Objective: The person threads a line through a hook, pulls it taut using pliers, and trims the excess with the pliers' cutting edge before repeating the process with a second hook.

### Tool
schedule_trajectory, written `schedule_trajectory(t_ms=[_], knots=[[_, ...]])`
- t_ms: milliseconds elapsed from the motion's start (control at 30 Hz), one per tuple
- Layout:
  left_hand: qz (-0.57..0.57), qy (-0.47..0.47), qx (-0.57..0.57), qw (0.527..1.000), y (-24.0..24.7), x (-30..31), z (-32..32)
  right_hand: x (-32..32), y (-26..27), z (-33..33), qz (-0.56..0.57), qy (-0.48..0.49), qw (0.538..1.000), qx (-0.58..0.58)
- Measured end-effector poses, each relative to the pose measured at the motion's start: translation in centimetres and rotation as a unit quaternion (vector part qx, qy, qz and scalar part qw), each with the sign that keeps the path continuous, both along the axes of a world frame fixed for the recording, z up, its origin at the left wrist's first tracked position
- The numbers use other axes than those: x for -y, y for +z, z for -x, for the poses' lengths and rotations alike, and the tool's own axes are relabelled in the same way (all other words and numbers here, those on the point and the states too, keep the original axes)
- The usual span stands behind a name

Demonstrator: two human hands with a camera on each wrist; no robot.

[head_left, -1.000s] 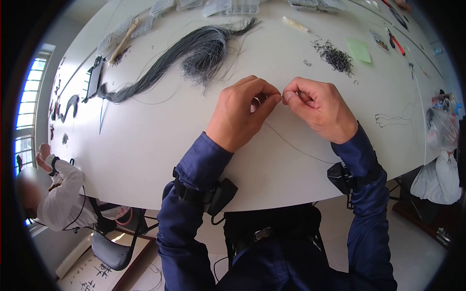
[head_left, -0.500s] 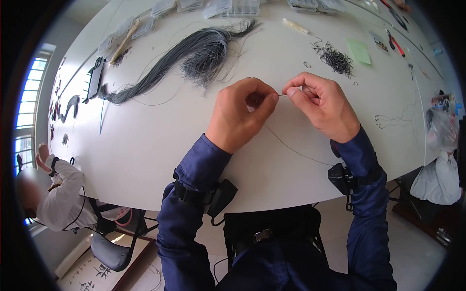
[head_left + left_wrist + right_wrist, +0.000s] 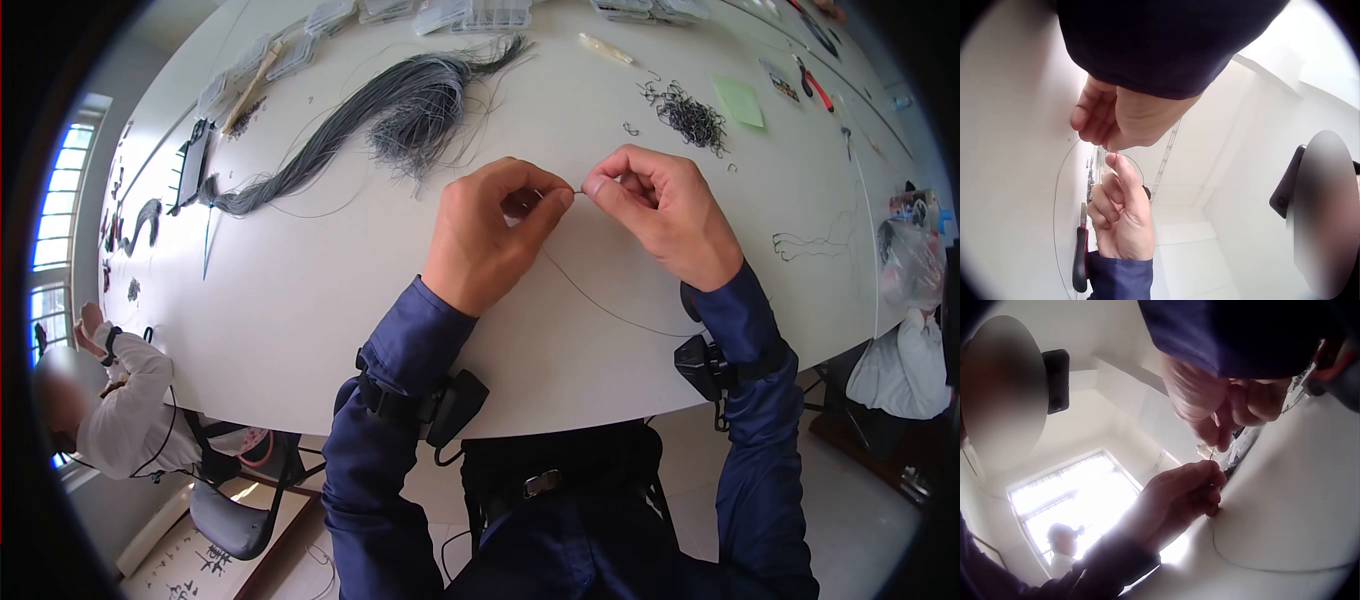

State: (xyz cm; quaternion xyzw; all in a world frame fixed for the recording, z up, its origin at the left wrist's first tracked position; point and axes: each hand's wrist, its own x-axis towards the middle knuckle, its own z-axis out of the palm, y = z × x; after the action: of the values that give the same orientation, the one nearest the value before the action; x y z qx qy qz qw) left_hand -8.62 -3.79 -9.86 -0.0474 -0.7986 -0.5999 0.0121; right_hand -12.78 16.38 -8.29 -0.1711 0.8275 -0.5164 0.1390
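Thumb and index finger of my left hand (image 3: pixel 488 235) pinch a thin dark line (image 3: pixel 1055 200). Facing it, my right hand (image 3: pixel 668 215) pinches the same thin strand, its other fingers curled in. A short dark stretch shows in the small gap between the two sets of fingertips, raised over the white table (image 3: pixel 350 330). From under the left hand, the line's loose length curves toward the right sleeve. Whether a small hook sits in the fingertips, I cannot tell. Beyond the right hand lies a pile of small dark hooks (image 3: pixel 692 120).
A long bundle of grey strands (image 3: pixel 335 130) lies at the back left. Clear plastic boxes (image 3: pixel 495 14) line the far side. Red-handled pliers (image 3: pixel 818 92) and a green paper (image 3: pixel 739 102) are at the right. Black-handled pliers (image 3: pixel 1080 259) lie near my right wrist. Another person (image 3: pixel 130 400) sits left.
The fingertips were almost together a second ago, then parted, baring a short stretch of line. Now the gap is slightly narrower. Both hands keep pinching; the things on the table have not moved.
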Motion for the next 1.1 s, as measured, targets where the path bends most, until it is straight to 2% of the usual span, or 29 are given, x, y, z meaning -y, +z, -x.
schedule_trajectory(t_ms=[133, 233, 333, 433, 1100], knots=[[-0.008, 0.003, 0.034, 0.999, 0.07, 0.14, 0.01, 0.18, -0.47, 0.20, 0.065, -0.048, 0.996, -0.032], [-0.010, -0.004, 0.037, 0.999, 0.02, 0.14, -0.01, 0.62, -0.23, -0.06, 0.120, -0.034, 0.992, -0.004], [-0.009, -0.006, 0.035, 0.999, -0.11, 0.12, 0.03, 0.62, -0.39, -0.06, 0.114, -0.024, 0.993, 0.027], [-0.010, -0.007, 0.033, 0.999, -0.18, 0.11, 0.04, 0.97, -0.74, -0.11, 0.134, -0.052, 0.990, -0.008], [-0.006, -0.004, 0.038, 0.999, -0.21, 0.07, 0.08, 1.01, -0.66, -0.35, 0.104, -0.046, 0.993, 0.022]])
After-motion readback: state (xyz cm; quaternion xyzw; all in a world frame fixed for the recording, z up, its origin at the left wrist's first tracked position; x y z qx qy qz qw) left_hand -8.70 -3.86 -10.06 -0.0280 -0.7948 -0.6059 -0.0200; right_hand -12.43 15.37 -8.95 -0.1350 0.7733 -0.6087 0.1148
